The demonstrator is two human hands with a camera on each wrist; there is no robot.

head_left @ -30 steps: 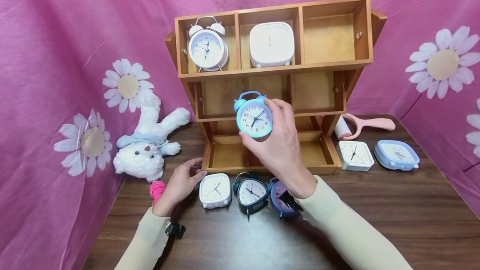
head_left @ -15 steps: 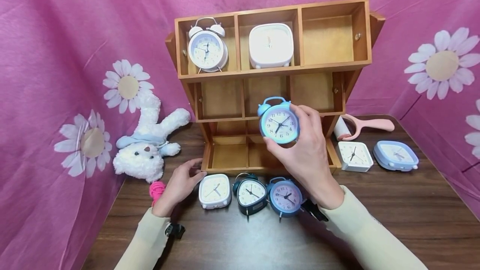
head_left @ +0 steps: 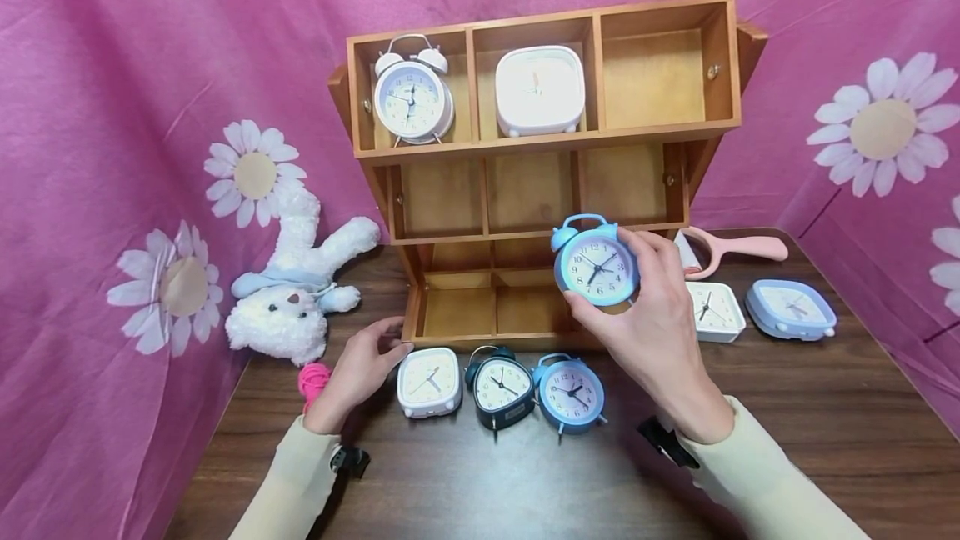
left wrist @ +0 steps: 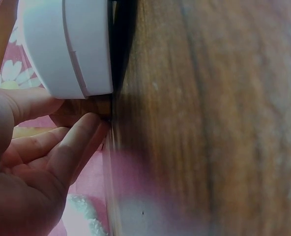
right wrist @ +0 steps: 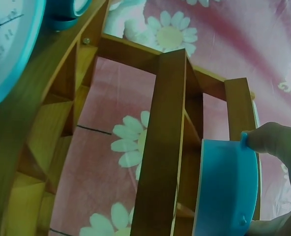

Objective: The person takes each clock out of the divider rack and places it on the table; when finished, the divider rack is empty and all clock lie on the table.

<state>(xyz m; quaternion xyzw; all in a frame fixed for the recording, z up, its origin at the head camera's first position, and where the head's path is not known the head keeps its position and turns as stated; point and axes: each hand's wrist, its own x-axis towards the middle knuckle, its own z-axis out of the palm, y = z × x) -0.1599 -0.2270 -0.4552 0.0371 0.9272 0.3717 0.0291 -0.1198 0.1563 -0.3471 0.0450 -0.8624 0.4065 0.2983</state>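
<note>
My right hand (head_left: 660, 319) holds a light blue twin-bell alarm clock (head_left: 597, 269) by its right side, in front of the shelf's lower right part. In the right wrist view, the clock's blue casing (right wrist: 226, 187) sits between thumb and fingers. My left hand (head_left: 367, 365) touches the lower left corner of the wooden shelf (head_left: 540, 342), with fingers loosely bent. Beside its thumb stands a white square alarm clock (head_left: 430, 382), near in the left wrist view. A dark heart-shaped alarm clock (head_left: 502, 386) and a blue twin-bell alarm clock (head_left: 572, 392) stand to the right.
On the top shelf are a white twin-bell clock (head_left: 412, 100) and a white square clock (head_left: 540, 90). At right lie a small white clock (head_left: 718, 311), a blue clock (head_left: 791, 308) and a pink-handled lint roller (head_left: 750, 247). A white teddy bear (head_left: 281, 319) lies at left.
My right hand has carried the light blue alarm clock to the right and lower, uncovering the blue twin-bell clock on the table. The left hand has stayed at the shelf corner.
</note>
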